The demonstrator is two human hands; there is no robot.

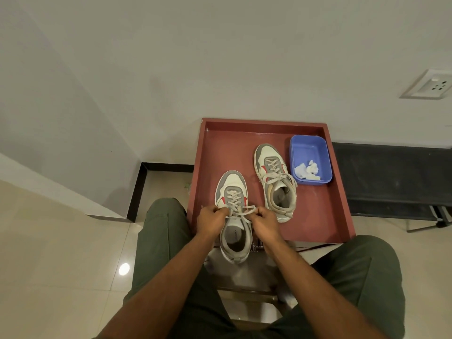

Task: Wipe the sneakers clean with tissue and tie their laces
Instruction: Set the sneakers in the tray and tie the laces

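Observation:
Two white, grey and red sneakers stand on a red-brown tray table. The near sneaker hangs with its heel over the tray's front edge. My left hand and my right hand each pinch a part of its lace and hold it apart over the tongue. The far sneaker lies further back, its lace in a bow. Crumpled white tissue sits in a blue plastic tub at the tray's right.
The tray has raised rims and stands against a white wall. A black bench runs to the right. My knees in green trousers flank the tray's front. A wall socket is at upper right.

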